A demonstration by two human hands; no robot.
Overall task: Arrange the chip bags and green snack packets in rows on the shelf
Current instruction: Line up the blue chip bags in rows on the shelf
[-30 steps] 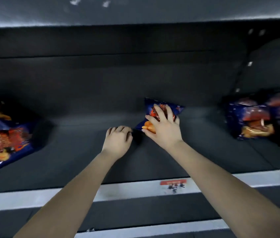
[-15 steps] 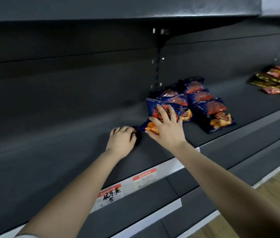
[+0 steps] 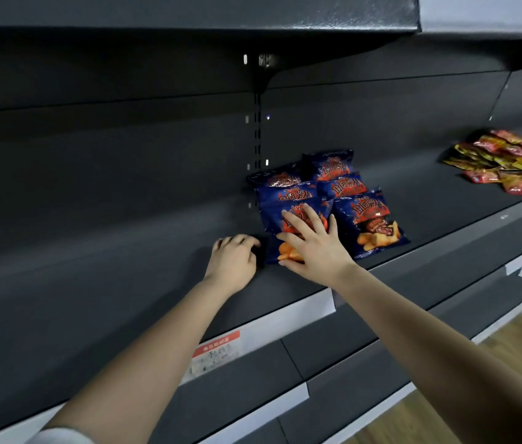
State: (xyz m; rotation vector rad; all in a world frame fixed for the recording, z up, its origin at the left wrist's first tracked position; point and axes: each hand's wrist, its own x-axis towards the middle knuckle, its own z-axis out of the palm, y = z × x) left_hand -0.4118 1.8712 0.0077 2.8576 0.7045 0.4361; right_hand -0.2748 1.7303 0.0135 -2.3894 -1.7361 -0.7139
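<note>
The right hand (image 3: 314,248) lies with straight, spread fingers on the front blue foil chip bag (image 3: 274,219) on the dark metal shelf (image 3: 157,283); other blue bags (image 3: 371,219) are at its 12 and 3 o'clock. At its 9 o'clock the left hand (image 3: 234,261) is curled; whether it holds anything I cannot tell

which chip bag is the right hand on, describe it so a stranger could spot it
On the dark shelf, just right of the slotted upright post, sits a cluster of blue chip bags. The one meant is the front-left bag, at the cluster's near corner. Unlike its neighbours, it has the right hand spread flat across it.
</note>
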